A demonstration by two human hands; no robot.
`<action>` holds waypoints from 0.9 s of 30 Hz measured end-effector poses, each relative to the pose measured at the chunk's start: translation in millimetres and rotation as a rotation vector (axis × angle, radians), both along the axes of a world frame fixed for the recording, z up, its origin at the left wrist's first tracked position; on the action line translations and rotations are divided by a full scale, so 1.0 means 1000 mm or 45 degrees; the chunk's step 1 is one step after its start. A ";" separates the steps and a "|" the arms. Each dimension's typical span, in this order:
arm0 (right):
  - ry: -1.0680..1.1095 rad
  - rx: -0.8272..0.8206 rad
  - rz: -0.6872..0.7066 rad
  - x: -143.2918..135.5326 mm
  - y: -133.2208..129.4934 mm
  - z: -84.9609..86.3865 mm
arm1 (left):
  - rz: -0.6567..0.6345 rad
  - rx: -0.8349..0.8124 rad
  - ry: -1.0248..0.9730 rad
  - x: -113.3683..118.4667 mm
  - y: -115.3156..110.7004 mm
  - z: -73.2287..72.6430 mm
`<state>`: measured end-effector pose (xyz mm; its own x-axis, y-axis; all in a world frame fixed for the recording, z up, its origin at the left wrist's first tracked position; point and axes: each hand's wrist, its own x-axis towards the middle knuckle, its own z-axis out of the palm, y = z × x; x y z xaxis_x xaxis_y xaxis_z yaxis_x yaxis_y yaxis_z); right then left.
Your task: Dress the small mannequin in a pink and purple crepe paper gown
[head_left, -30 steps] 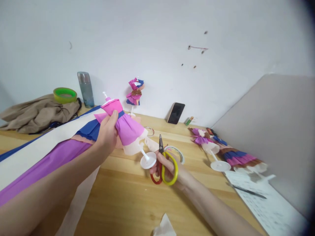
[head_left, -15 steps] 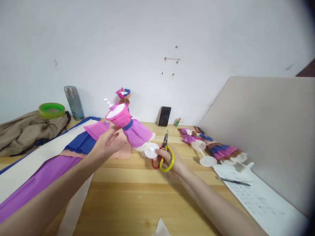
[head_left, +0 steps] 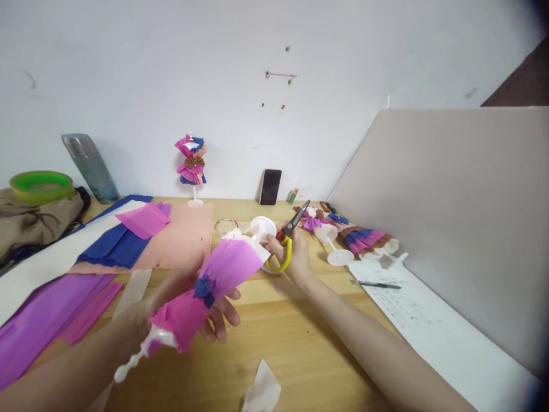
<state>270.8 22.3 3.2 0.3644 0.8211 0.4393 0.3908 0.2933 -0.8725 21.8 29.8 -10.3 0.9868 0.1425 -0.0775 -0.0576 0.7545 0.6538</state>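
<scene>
A mini dress form [head_left: 234,260] in a pink and purple crepe-paper dress with a blue bow lies tilted, its white neck toward me. Behind and beneath it, my left hand [head_left: 218,320] cradles the bodice with loosely curved fingers. My right hand [head_left: 295,257] grips scissors [head_left: 286,256] with yellow and red handles, blades pointing up and away. Its fingertips also touch the form's round white base [head_left: 263,226]. White ruffled paper shows under the purple skirt.
Crepe-paper sheets [head_left: 111,243] cover the left side, beside a bottle [head_left: 91,169] and green tape roll [head_left: 42,186]. Another dressed form [head_left: 191,163] stands by the wall near a phone [head_left: 270,187]. More dressed forms [head_left: 330,237], a pen [head_left: 380,284] and written paper [head_left: 429,326] lie right.
The dress form has turned over and swung down toward me, so its neck now points near-left and the blue bow shows. My left hand has opened up beneath it. The view has shifted right.
</scene>
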 end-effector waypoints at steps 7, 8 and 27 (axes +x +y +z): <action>-0.204 0.071 -0.030 0.005 0.001 -0.007 | 0.319 -0.008 0.231 0.010 -0.027 0.003; -0.233 0.066 -0.007 0.007 0.001 -0.008 | 0.369 0.000 0.272 0.010 -0.029 0.003; -0.777 -0.093 0.974 0.026 -0.028 0.051 | 1.052 0.990 0.904 0.016 -0.026 0.044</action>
<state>296.7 -6.0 53.7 -0.5504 0.7734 0.3143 0.5075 0.6090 -0.6096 37.7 3.4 33.7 0.3705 0.9148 -0.1612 0.2160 0.0839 0.9728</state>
